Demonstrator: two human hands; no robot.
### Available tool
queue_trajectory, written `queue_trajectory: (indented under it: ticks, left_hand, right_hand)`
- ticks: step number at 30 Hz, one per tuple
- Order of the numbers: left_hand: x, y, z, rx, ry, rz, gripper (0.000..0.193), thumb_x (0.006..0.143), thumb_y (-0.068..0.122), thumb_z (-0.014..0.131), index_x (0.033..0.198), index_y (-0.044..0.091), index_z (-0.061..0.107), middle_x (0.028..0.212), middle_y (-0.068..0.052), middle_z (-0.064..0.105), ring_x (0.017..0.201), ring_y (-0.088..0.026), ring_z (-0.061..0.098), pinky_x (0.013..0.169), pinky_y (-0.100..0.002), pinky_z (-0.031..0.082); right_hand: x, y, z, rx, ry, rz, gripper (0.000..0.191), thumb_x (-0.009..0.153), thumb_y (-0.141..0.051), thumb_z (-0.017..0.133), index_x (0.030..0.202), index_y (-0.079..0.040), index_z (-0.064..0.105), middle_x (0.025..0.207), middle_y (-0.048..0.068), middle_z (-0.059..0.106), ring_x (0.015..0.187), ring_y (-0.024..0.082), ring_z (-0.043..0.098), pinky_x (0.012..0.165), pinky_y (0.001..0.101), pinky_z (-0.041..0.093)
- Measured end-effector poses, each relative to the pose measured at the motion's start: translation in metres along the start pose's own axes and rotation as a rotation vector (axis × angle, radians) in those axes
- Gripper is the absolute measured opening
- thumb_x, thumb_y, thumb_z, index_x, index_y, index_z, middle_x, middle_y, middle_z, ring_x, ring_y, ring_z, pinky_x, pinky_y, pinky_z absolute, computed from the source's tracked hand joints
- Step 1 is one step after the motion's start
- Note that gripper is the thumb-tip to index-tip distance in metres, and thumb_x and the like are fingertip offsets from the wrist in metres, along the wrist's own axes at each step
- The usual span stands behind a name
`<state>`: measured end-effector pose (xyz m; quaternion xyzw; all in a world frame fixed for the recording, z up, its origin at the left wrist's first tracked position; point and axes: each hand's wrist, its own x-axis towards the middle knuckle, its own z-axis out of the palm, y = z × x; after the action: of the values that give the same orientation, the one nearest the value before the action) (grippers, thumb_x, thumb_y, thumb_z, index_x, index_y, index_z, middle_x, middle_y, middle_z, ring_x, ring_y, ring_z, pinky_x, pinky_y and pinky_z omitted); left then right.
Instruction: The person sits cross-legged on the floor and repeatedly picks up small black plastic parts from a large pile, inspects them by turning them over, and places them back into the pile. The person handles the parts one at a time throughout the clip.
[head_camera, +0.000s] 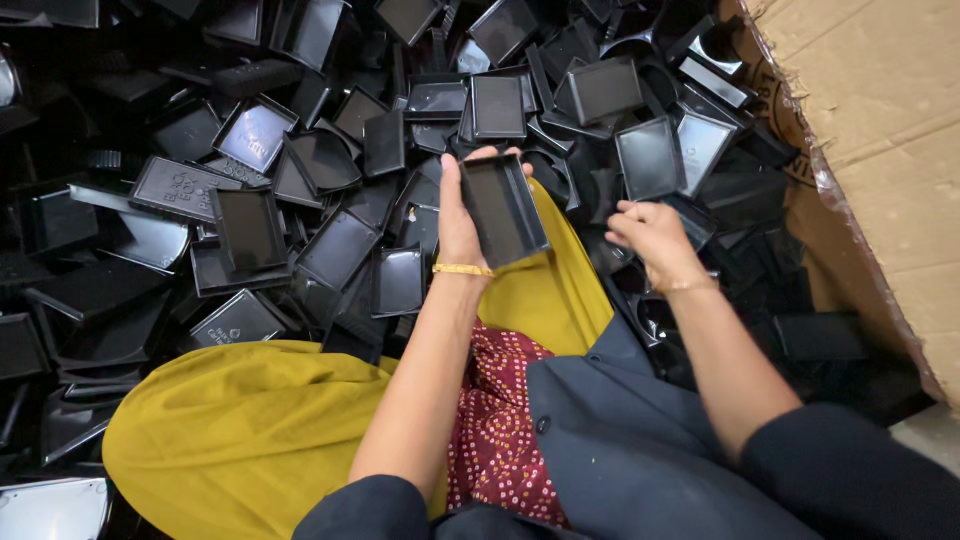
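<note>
Holding one black tray (503, 208) up over the lap, above the pile.

Left hand (458, 222) clamps tray's long edge, thumb and fingers pressed on it, hollow side up, likely for a look inside. Right hand (652, 238) half-curled, empty, just above the heap (300, 190). Trays: glossy thin plastic, shallow rectangles, jumbled. Cardboard wall (880, 150) at right.

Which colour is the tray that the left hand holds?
The tray in the left hand is black and glossy, seen in the head view.
</note>
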<state>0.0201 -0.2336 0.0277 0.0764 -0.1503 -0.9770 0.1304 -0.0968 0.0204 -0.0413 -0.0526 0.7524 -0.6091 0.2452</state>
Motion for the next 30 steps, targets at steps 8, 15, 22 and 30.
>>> queue_trajectory:
  ticks: [8, 15, 22, 30]
  left_hand:
    - [-0.006, -0.007, -0.003, 0.062, 0.021, -0.012, 0.051, 0.108, 0.053, 0.044, 0.118, 0.007, 0.063, 0.124, -0.016, 0.069, 0.108, -0.032, 0.07, 0.089, -0.044, 0.06]
    - [-0.007, -0.008, 0.003, 0.169, 0.072, -0.001, 0.052, 0.107, 0.053, 0.044, 0.119, 0.006, 0.062, 0.124, -0.016, 0.068, 0.106, -0.03, 0.07, 0.089, -0.042, 0.06]
    - [-0.001, -0.016, 0.007, 0.175, 0.135, 0.016, 0.052, 0.107, 0.054, 0.044, 0.121, 0.007, 0.06, 0.121, -0.014, 0.07, 0.104, -0.025, 0.07, 0.086, -0.038, 0.059]
    - [-0.001, -0.014, 0.009, 0.429, 0.084, 0.112, 0.055, 0.11, 0.054, 0.038, 0.129, 0.009, 0.061, 0.11, -0.008, 0.066, 0.094, -0.018, 0.065, 0.084, -0.032, 0.057]
  right_hand:
    - [0.039, -0.02, 0.01, 0.095, 0.286, 0.407, 0.09, 0.082, -0.076, 0.062, 0.105, 0.01, 0.06, 0.105, 0.02, 0.062, 0.08, 0.035, 0.068, 0.07, 0.0426, 0.062]
    - [0.059, -0.054, 0.016, -0.073, 0.042, 0.482, 0.083, 0.083, -0.062, 0.07, 0.118, 0.011, 0.056, 0.115, 0.024, 0.062, 0.089, 0.039, 0.073, 0.07, 0.0398, 0.065]
    - [-0.052, -0.108, 0.041, 0.017, -0.081, -0.144, 0.072, 0.083, -0.02, 0.083, 0.142, -0.004, 0.046, 0.141, 0.014, 0.056, 0.124, 0.025, 0.061, 0.1, 0.0389, 0.054]
    - [-0.102, -0.141, 0.092, -0.011, -0.296, -0.279, 0.072, 0.085, -0.006, 0.08, 0.149, -0.006, 0.046, 0.141, 0.009, 0.058, 0.131, 0.02, 0.057, 0.112, 0.0377, 0.048]
